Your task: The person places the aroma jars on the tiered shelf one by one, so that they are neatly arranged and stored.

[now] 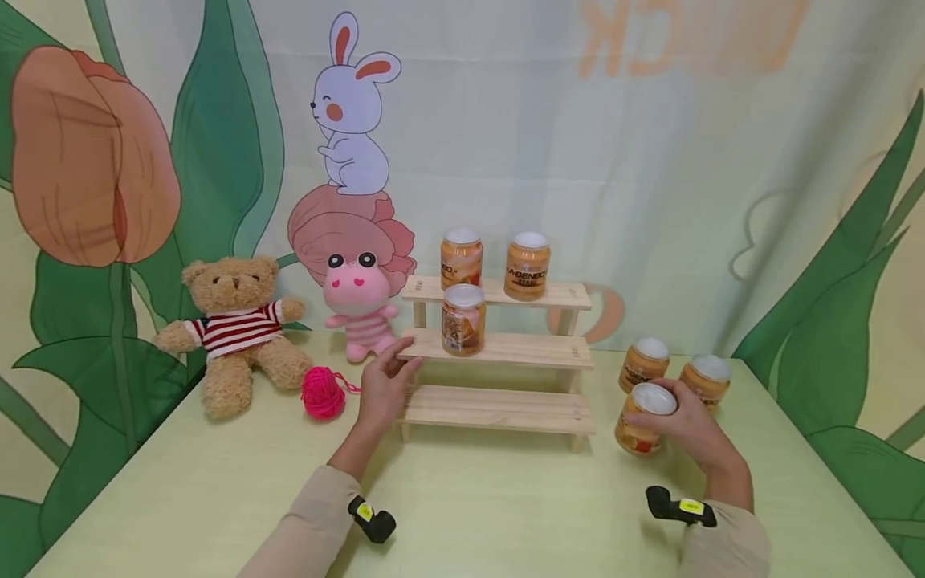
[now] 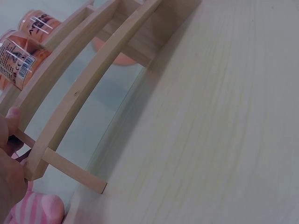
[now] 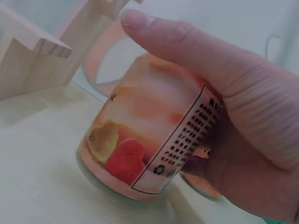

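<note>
the right hand curls round a tilted orange jar on the table, just right of the wooden step shelf; the left hand, fingers straight, steadies the shelf's left end; judged mid-pickup; next comes a clean lift onto a free step; white lid, fruit label.

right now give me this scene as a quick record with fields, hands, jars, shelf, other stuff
left hand: left hand rests on the left end of the wooden shelf, fingers at its middle step
right hand: right hand grips a tilted jar on the table
jars on shelf: two on the top step, one on the middle step
jars on table: two more behind the held one
other things: teddy bear, pink plush, pink yarn ball
</note>
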Available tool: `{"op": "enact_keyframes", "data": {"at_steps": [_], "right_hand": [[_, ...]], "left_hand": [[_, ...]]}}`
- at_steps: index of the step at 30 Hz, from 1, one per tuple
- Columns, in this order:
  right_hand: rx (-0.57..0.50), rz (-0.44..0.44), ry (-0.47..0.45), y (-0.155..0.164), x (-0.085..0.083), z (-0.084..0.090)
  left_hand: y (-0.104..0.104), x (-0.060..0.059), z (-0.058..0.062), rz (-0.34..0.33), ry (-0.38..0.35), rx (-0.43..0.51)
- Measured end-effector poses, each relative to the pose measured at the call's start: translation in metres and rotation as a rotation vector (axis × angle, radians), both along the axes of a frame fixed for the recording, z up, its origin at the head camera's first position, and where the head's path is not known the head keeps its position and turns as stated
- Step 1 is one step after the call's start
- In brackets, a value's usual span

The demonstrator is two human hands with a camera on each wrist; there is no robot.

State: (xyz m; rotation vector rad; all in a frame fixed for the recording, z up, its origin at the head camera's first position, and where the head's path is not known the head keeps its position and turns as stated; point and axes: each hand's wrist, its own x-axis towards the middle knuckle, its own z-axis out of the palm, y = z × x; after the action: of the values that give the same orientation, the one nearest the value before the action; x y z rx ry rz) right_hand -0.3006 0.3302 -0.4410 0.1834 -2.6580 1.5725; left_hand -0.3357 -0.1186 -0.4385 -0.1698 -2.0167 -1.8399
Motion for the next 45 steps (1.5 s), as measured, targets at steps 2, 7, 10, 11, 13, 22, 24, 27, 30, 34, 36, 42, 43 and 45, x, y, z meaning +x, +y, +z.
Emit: {"op": "enact_keyframes", "data": {"at_steps": [2,7,10,11,13,22,24,27,30,34,36,42,43,45], "right_hand": [[0.011,-0.016,-0.005,0.0,-0.001,-0.001],[0.007,-0.049,-0.017,0.0,-0.001,-0.006],[-0.004,-0.055,-0.016,0.001,-0.001,-0.008],[-0.002,-0.059,-0.014,0.001,-0.001,-0.009],[-0.001,-0.063,-0.007,0.002,-0.001,-0.01],[0.03,-0.036,0.051,0.008,0.002,-0.004],[0.04,-0.019,0.042,0.011,0.005,-0.002],[0.038,0.004,0.002,0.013,0.008,0.004],[0.021,0.013,-0.036,0.015,0.01,0.007],[-0.008,0.023,-0.022,0.016,0.009,0.007],[-0.02,0.032,-0.001,0.017,0.008,0.005],[-0.076,0.079,0.024,0.017,0.009,0.003],[-0.086,0.091,0.028,0.017,0.009,0.004],[-0.1,0.115,0.039,0.016,0.01,0.006]], "left_hand": [[-0.001,-0.006,-0.008,0.008,0.007,0.005],[-0.001,-0.012,-0.014,0.018,0.012,0.008],[0.0,-0.012,-0.014,0.022,0.012,0.008],[0.0,-0.012,-0.014,0.023,0.013,0.006],[0.001,-0.011,-0.013,0.024,0.015,0.0],[0.0,-0.011,-0.013,0.015,0.012,0.012],[0.0,-0.01,-0.013,0.014,0.013,0.009],[0.0,-0.009,-0.012,0.013,0.009,0.009],[0.0,-0.009,-0.012,0.021,0.008,0.002],[0.0,-0.009,-0.012,0.029,0.005,0.006],[-0.001,-0.009,-0.013,0.032,-0.003,0.008],[0.0,-0.003,-0.005,0.018,-0.003,0.009],[0.0,0.0,-0.001,0.01,0.0,0.009],[0.001,0.007,0.008,-0.003,0.001,0.006]]}}
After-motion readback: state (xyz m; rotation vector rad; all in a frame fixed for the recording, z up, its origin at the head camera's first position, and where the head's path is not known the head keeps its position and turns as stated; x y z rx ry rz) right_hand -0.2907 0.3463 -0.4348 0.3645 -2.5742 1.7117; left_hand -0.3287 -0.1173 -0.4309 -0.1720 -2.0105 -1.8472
